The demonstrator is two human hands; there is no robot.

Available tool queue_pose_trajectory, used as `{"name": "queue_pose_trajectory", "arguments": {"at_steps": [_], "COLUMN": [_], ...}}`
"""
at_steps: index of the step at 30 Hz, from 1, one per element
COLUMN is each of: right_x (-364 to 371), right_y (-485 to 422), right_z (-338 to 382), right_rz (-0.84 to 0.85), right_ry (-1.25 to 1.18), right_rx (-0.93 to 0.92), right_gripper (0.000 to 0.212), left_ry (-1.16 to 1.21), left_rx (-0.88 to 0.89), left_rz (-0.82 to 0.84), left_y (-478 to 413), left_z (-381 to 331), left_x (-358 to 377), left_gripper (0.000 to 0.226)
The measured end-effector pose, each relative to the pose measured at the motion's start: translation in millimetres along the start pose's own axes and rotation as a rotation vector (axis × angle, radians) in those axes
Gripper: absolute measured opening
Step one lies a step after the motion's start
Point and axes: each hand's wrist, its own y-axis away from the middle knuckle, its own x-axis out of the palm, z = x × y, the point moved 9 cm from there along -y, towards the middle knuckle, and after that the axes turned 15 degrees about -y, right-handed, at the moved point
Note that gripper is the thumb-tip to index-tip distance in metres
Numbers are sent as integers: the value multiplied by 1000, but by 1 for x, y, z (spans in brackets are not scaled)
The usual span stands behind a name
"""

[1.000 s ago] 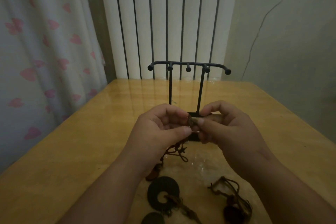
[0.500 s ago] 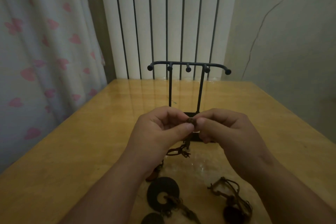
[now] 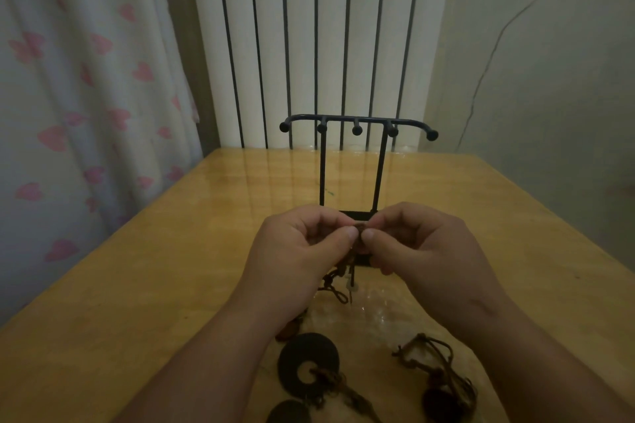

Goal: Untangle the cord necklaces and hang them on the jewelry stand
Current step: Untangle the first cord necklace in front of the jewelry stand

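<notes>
Two hands meet: left hand [image 3: 299, 251] and right hand [image 3: 422, 251] each pinch the small brown cord knot [image 3: 359, 228] with curled fingers [image 3: 348, 233], just before the black metal jewelry stand [image 3: 357, 120], its pegs bare. Tease loops apart gently rather than tugging. Other dark cord necklaces [image 3: 307, 364] lie on the glossy yellow counter [image 3: 171, 268].

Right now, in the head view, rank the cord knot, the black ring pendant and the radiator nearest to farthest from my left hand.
1. cord knot, pinched by the left hand.
2. black ring pendant, on the table below.
3. radiator, behind the table.
</notes>
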Motion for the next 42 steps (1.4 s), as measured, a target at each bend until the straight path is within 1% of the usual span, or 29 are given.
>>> {"name": "queue_pose_trajectory", "arguments": {"at_steps": [3, 6, 10, 12, 15, 18, 20, 23, 25, 27, 29, 31, 36, 39, 41, 42], "right_x": [-1, -1, 2, 2, 2, 0, -1, -1, 0, 2, 2, 0, 0, 1, -1, 0], "right_y": [-1, -1, 0, 1, 3, 2, 1, 0, 0, -1, -2, -3, -1, -2, -3, -3], "right_z": [-1, -2, 2, 7, 14, 12, 9, 6, 3, 2, 0, -1, 0, -4, -10, -13], "right_rz": [-20, -26, -3, -10, -18, -15, -4, 13, 10, 16, 13, 6, 3, 21, 28, 29], "right_ry": [105, 127, 147, 166, 188, 175, 175, 131, 66, 74, 115, 121, 55, -23, -93, -137], "right_rx": [-22, -32, -81, -129, -196, -197, -183, -150, -117, -92, -62, -32, -9, 23, 70, 101], "right_gripper": [9, 14, 12, 10, 7, 7, 8, 10, 12, 10, 6, 6, 18, 18, 8, 6], "left_ry": [-26, -54, -59, 2, 197, 295, 245, 11, -69, -87, -89, -99, -325, -331, -262, -212], "left_rx": [-20, -27, -44, -96, -213, -269, -230, -84, -15, 15, 20, 19, 116, 112, 81, 53], "left_rz": [32, 26, 14, 26, 77, 114, 101, 39, 4, -6, 15, 31, 18, 28, 24, 17], "left_y": [-1, 0, -1, -2, 0, 2, 2, 1, 1, 2, 2, 1, 1, 0, 0, 0], "left_z": [3, 4, 5, 10, 18, 21, 19, 6, -1, -3, -2, -1, -9, -8, -5, -3], "left_x": [4, 3, 3, 5, 14, 20, 16, 5, 3, 4, 8, 11, 16, 18, 17, 16], "left_gripper": [11, 11, 14, 17, 21, 21, 17, 11, 10, 10, 12, 13, 11, 11, 14, 15]}}
